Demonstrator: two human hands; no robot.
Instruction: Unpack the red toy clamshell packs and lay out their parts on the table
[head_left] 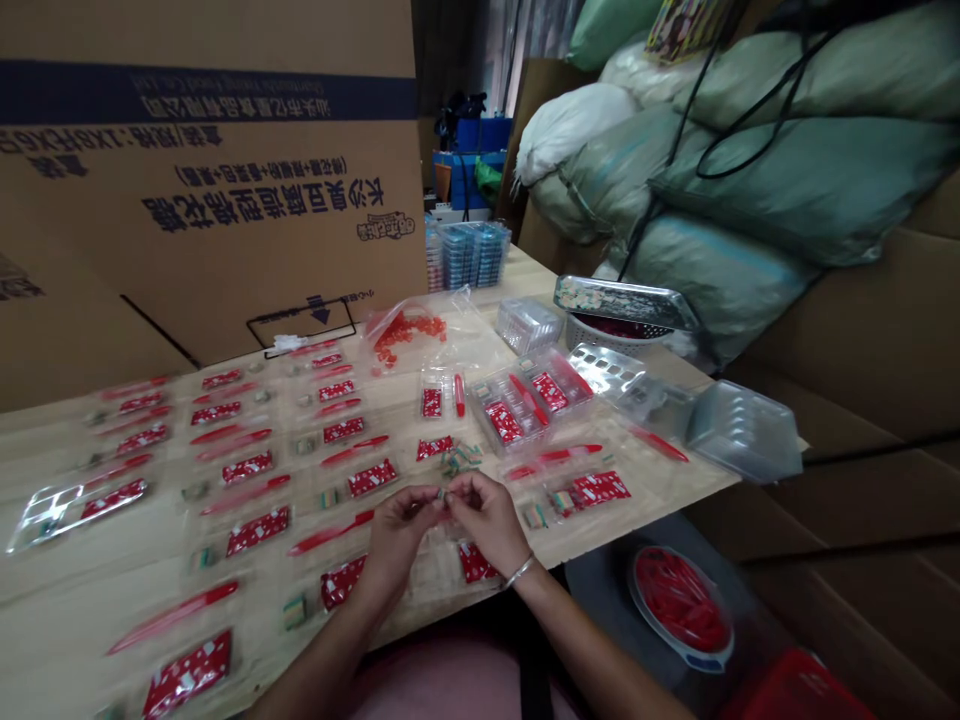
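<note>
My left hand [405,520] and my right hand [484,510] meet over the near part of the table, fingertips pinched together on a small greenish piece [441,494], mostly covered by the fingers. Just beyond them lies a loose heap of small green-and-cream striped pieces [463,459]. Under the right hand, a red patterned packet [477,563] shows in part. Around both hands are rows of clear plastic trays, many with a red packet [258,530], a red pen-shaped stick [330,533] and a striped piece [295,611].
A large cardboard box [210,250] stands at the back left. Behind the trays lies a clear bag of orange-red bits [409,335]. Stacked clear trays [742,430] and a metal tray on a white basket [622,305] sit right. Below is a basin of red sticks [681,605].
</note>
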